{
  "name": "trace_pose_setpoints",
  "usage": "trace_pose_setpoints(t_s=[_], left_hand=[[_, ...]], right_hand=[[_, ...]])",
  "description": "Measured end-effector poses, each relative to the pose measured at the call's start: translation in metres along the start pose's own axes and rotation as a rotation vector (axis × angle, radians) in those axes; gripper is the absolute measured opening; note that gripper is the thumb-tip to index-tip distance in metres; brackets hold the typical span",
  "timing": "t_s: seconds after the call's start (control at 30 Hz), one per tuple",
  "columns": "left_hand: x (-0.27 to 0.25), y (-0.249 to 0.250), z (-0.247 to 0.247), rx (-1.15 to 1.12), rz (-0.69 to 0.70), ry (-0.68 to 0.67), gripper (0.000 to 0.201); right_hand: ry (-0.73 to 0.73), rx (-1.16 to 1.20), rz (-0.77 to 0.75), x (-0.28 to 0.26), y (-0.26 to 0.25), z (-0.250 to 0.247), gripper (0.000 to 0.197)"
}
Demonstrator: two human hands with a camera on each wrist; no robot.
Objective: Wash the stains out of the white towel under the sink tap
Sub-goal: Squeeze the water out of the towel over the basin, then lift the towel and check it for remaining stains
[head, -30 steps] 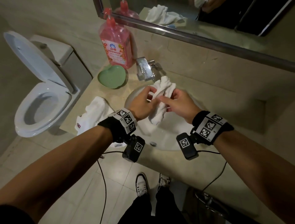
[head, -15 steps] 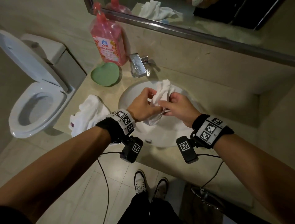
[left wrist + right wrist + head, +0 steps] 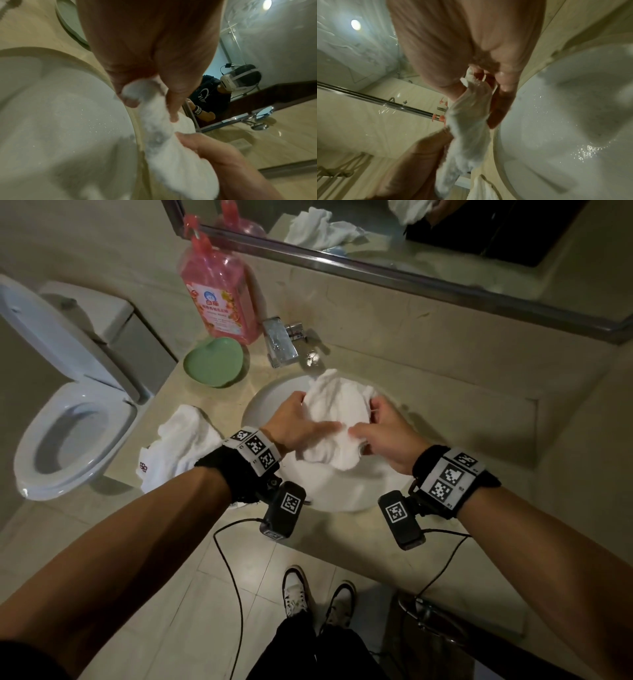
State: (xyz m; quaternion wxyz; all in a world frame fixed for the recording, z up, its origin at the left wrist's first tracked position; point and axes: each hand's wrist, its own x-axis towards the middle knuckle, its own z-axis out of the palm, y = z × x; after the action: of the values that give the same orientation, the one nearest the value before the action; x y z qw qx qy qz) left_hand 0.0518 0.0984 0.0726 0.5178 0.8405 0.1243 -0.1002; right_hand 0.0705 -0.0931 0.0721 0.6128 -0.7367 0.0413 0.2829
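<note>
A wet white towel [image 3: 337,414] is stretched between both hands above the white sink basin [image 3: 346,491]. My left hand [image 3: 294,422] grips its left side, thumb across the cloth. My right hand [image 3: 380,428] pinches its right side. In the left wrist view the towel [image 3: 159,129] shows a greyish patch between the left hand's fingers [image 3: 173,108] and the right hand. In the right wrist view the towel [image 3: 469,129] runs from the right hand's fingers [image 3: 503,105] down to the left hand. The chrome tap [image 3: 281,344] stands behind the basin; I see no running water.
A pink soap bottle [image 3: 219,292] and a green heart-shaped dish [image 3: 214,366] sit left of the tap. A second white towel [image 3: 178,443] lies on the counter [image 3: 462,412] by the basin. A toilet [image 3: 68,419] stands left. A mirror [image 3: 411,241] hangs above.
The towel was bunched upright between the hands; now the hands have pulled apart and spread it wider over the basin. The head view has shifted closer.
</note>
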Motion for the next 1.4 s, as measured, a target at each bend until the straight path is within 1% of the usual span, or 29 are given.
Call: trace_pose_setpoints(t_s=[0.03,0.1,0.17,0.23,0.3,0.37,0.4,0.43,0.5,0.57,0.63,0.7,0.77,0.87,0.97,1.07,1.17,1.23,1.3,1.33,1.4], left_hand=[[0.000,-0.003,-0.001,0.074,-0.031,-0.013,0.049],[0.000,-0.008,-0.003,0.120,-0.087,0.022,0.037],[-0.002,-0.009,0.000,0.178,-0.098,0.080,0.045],[-0.004,-0.010,0.006,0.189,-0.052,0.121,0.044],[-0.006,-0.012,0.013,0.155,-0.048,0.128,0.034],[-0.009,-0.013,0.016,0.019,-0.086,0.080,0.021],[-0.012,-0.014,0.017,-0.069,-0.088,0.042,0.020],[-0.015,-0.014,0.017,-0.124,-0.072,-0.001,0.024],[-0.022,-0.013,0.019,-0.128,-0.018,-0.110,0.030],[-0.028,-0.014,0.027,-0.108,-0.004,-0.244,0.032],[-0.033,-0.016,0.041,-0.081,0.016,-0.366,0.042],[-0.039,-0.022,0.062,-0.049,0.085,-0.453,0.053],[-0.045,-0.028,0.087,-0.007,0.111,-0.473,0.057],[-0.049,-0.040,0.128,0.156,0.066,-0.434,0.056],[-0.045,-0.054,0.166,0.302,0.003,-0.504,0.056],[-0.037,-0.062,0.185,0.459,-0.025,-0.557,0.055],[-0.030,-0.066,0.186,0.515,-0.027,-0.586,0.050],[-0.025,-0.065,0.177,0.436,-0.070,-0.647,0.046],[-0.018,-0.060,0.157,0.302,-0.138,-0.706,0.039],[-0.015,-0.056,0.143,0.263,-0.160,-0.709,0.033],[-0.011,-0.050,0.105,0.212,-0.169,-0.660,0.021]], right_hand=[[0.039,-0.025,-0.016,-0.002,0.000,-0.005,0.052],[0.090,-0.002,-0.040,-0.005,0.000,-0.015,0.058],[0.075,0.001,-0.056,-0.011,0.001,-0.021,0.060],[0.019,-0.080,-0.084,-0.017,0.004,-0.024,0.053],[-0.009,-0.146,-0.096,-0.023,0.009,-0.028,0.042],[0.026,-0.147,-0.084,-0.028,0.015,-0.036,0.035],[0.039,-0.138,-0.061,-0.031,0.019,-0.039,0.033],[0.038,-0.126,-0.031,-0.035,0.023,-0.042,0.031],[0.033,-0.116,0.031,-0.046,0.032,-0.046,0.030],[0.058,-0.145,0.078,-0.061,0.043,-0.050,0.034],[0.111,-0.207,0.097,-0.076,0.056,-0.057,0.037],[0.178,-0.303,0.103,-0.092,0.075,-0.067,0.040],[0.237,-0.382,0.126,-0.105,0.097,-0.079,0.041],[0.264,-0.481,0.168,-0.113,0.133,-0.094,0.038],[0.247,-0.559,0.234,-0.108,0.166,-0.109,0.034],[0.157,-0.655,0.253,-0.100,0.188,-0.121,0.033],[0.071,-0.731,0.240,-0.092,0.189,-0.132,0.027],[0.008,-0.751,0.275,-0.083,0.177,-0.136,0.018],[-0.016,-0.775,0.276,-0.073,0.156,-0.133,0.009],[-0.018,-0.785,0.253,-0.067,0.143,-0.128,0.006],[-0.034,-0.781,0.180,-0.052,0.113,-0.109,0.005]])
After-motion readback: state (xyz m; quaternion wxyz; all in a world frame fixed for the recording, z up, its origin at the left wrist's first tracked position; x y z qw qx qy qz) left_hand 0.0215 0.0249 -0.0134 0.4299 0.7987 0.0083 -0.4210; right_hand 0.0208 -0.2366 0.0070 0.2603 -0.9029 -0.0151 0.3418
